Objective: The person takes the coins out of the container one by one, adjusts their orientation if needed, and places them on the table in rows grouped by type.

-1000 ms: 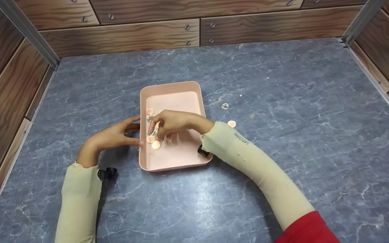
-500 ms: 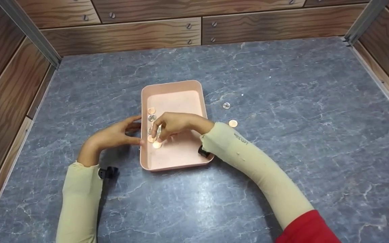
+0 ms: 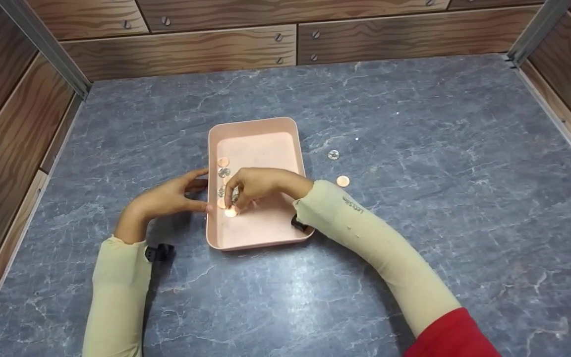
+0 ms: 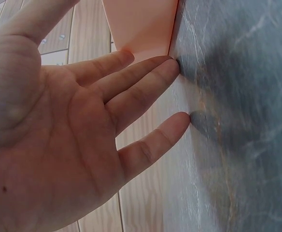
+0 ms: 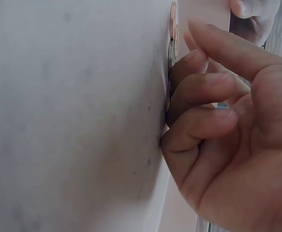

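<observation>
My left hand [image 3: 169, 201] is at the left wall of a pink rectangular tray [image 3: 258, 141]. Its fingers are fairly straight; in the left wrist view the index fingertip touches the tray and lower fingertips meet the table. Inside the tray, my right hand [image 3: 256, 186] has its thumb and finger low beside a copper coin [image 3: 231, 212]. In the right wrist view several fingers [image 5: 213, 79] curl inward near coins [image 5: 174, 29] seen edge-on. Whether a coin is pinched is hidden. Along the tray's left side lie another copper coin [image 3: 223, 162] and a silver coin [image 3: 224, 172].
Outside the tray to the right are a silver coin [image 3: 333, 154] and a copper coin [image 3: 343, 181] on the dark marbled table [image 3: 439, 173]. Wood-patterned panels [image 3: 176, 54] stand around the back and sides. A black wrist camera [image 3: 160, 253] sits on the left forearm.
My right thumb and finger have moved slightly toward the tray's front, to the foremost copper coin, uncovering the silver coin at the left side. The left hand stays at the wall.
</observation>
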`<action>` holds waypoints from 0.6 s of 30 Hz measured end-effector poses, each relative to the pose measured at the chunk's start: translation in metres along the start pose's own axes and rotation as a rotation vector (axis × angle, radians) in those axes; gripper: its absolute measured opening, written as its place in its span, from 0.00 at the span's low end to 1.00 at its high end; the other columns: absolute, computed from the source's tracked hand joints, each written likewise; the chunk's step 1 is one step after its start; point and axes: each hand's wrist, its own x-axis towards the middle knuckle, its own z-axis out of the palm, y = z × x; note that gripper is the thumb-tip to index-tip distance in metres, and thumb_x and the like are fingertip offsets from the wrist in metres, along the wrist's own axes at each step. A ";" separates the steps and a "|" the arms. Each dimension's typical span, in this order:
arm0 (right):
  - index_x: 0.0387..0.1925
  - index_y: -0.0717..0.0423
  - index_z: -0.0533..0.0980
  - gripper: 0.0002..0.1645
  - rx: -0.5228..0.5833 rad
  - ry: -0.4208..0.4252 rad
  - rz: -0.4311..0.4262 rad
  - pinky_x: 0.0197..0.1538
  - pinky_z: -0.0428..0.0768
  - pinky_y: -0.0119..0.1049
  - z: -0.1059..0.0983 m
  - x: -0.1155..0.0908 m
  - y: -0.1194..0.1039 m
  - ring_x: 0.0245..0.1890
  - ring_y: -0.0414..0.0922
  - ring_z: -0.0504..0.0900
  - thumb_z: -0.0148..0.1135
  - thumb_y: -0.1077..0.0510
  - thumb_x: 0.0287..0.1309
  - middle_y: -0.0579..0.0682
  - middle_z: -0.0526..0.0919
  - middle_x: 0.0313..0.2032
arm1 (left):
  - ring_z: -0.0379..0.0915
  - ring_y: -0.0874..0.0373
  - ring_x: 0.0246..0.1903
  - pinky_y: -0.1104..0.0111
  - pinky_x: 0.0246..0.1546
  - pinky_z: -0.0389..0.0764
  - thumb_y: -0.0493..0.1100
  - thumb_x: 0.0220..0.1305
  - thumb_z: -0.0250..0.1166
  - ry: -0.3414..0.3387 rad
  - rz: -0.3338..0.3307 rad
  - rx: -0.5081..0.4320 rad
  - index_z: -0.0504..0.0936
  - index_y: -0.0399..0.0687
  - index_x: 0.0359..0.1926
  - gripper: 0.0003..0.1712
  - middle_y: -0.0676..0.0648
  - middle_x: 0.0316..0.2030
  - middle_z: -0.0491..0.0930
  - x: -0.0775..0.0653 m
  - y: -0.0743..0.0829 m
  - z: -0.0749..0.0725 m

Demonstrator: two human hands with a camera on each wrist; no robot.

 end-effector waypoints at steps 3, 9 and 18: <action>0.42 0.62 0.82 0.14 -0.027 -0.003 -0.011 0.21 0.67 0.23 0.001 0.001 0.000 0.15 0.34 0.68 0.66 0.69 0.52 0.39 0.75 0.18 | 0.56 0.35 0.69 0.48 0.69 0.61 0.44 0.59 0.70 0.004 0.001 0.010 0.46 0.33 0.74 0.53 0.28 0.69 0.59 0.000 0.000 0.000; 0.43 0.60 0.83 0.15 -0.061 0.004 0.001 0.23 0.67 0.23 0.001 0.001 -0.001 0.17 0.33 0.68 0.66 0.69 0.51 0.39 0.74 0.19 | 0.56 0.35 0.69 0.48 0.69 0.61 0.44 0.59 0.70 0.004 -0.003 0.010 0.46 0.33 0.74 0.53 0.28 0.69 0.59 0.000 0.001 0.000; 0.45 0.55 0.84 0.18 -0.122 0.011 0.032 0.24 0.66 0.23 0.002 0.001 -0.003 0.18 0.32 0.67 0.66 0.68 0.51 0.43 0.79 0.26 | 0.56 0.35 0.69 0.47 0.69 0.60 0.44 0.58 0.70 0.009 0.000 0.008 0.46 0.34 0.74 0.54 0.28 0.69 0.59 0.001 -0.001 0.000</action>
